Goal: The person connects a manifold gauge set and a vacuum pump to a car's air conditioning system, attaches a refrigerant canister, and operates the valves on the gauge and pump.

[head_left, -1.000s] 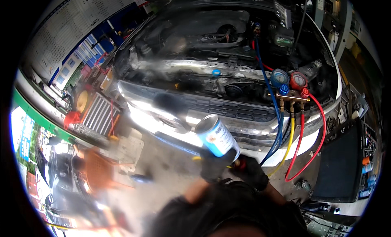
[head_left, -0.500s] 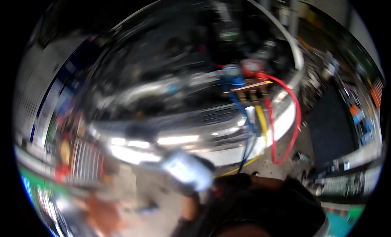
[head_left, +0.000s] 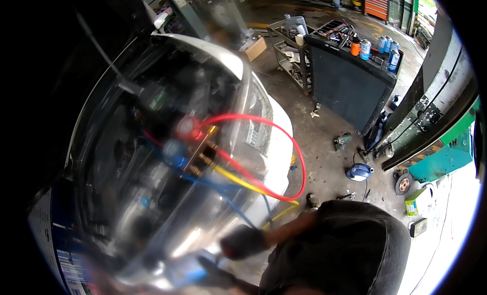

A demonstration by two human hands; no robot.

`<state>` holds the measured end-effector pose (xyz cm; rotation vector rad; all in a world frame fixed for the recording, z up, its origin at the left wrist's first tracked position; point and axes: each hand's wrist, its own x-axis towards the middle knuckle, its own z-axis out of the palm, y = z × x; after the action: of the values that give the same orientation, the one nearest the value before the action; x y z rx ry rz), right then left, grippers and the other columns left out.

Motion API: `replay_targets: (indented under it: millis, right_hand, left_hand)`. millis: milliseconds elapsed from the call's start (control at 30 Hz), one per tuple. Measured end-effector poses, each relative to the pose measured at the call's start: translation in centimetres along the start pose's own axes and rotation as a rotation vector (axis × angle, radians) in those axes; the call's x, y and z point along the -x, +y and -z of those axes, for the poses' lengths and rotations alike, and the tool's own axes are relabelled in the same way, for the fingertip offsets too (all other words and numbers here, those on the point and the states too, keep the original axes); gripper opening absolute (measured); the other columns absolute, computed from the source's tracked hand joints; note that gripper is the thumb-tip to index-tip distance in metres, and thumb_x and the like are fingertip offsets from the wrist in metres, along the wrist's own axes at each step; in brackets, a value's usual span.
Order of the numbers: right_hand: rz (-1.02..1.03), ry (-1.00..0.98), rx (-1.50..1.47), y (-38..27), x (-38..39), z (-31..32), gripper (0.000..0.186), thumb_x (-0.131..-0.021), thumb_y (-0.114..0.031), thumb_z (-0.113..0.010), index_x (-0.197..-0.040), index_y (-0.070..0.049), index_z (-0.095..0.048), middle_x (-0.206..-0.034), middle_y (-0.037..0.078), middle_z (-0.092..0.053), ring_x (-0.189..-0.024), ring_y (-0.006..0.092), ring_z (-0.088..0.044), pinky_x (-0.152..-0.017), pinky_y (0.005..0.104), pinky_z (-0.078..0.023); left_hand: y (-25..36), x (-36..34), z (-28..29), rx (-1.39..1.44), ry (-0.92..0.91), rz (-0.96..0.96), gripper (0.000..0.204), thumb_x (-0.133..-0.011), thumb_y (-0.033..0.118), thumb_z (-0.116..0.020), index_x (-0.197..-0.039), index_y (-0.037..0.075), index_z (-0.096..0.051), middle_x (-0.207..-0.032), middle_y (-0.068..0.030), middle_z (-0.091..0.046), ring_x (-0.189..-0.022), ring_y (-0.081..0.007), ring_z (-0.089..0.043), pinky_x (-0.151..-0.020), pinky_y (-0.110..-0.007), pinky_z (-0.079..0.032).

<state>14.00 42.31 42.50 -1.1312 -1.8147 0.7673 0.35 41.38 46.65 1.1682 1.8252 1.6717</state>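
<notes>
My left hand (head_left: 217, 275), in a dark glove, is closed around a blue-and-white can (head_left: 190, 268) low in front of the car; blur hides its details. Just above and to the right of the can is my right hand (head_left: 243, 243), also dark-gloved, its fingers too smeared to read. Over the car's front edge sits a manifold gauge set (head_left: 199, 155) with a red gauge (head_left: 188, 127) and a blue gauge (head_left: 175, 153). A red hose (head_left: 300, 153) loops out to the right from it. Yellow hose (head_left: 238, 179) and blue hose (head_left: 223, 187) run down toward my right forearm.
The white car (head_left: 279, 127) has its engine bay (head_left: 122, 168) exposed. To the right stands a black tool cart (head_left: 345, 82) bearing tools and several blue-and-white cans (head_left: 365, 49). A blue corded machine (head_left: 359, 171) and a green box (head_left: 418, 201) lie on the floor.
The view has swung to the right, bringing the tool cart and floor items into sight. The can stays in my left hand, and my right hand now shows close to it.
</notes>
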Motion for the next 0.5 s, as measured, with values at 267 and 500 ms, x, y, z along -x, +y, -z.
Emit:
replay_targets:
  millis: [267,500]
  right_hand:
    - [0.334,-0.166,-0.635,4.0,0.5,-2.9,0.036,-0.069,-0.037,-0.076,-0.076,-0.006,-0.06,-0.07,0.014,-0.06,-0.065,0.0321,-0.057,-0.06,0.0428,-0.045]
    - [0.363,-0.218,-0.619,3.9,3.0,0.1,0.036,-0.069,-0.037,-0.075,-0.079,-0.005,-0.06,-0.071,0.013,-0.061,-0.067,0.0303,-0.058,-0.061,0.0426,-0.045]
  left_hand:
    - [0.6,-2.5,-2.8,-0.177,0.147,-0.6,0.075,-0.084,0.037,-0.069,-0.137,-0.004,-0.035,-0.117,-0.0211,-0.054,-0.1,-0.0302,-0.057,-0.087,-0.037,-0.049]
    - [2.3,-2.9,-4.4,-0.243,0.183,-0.692,0.073,-0.084,0.036,-0.069,-0.134,-0.006,-0.037,-0.113,-0.0214,-0.056,-0.096,-0.0302,-0.058,-0.084,-0.038,-0.05]
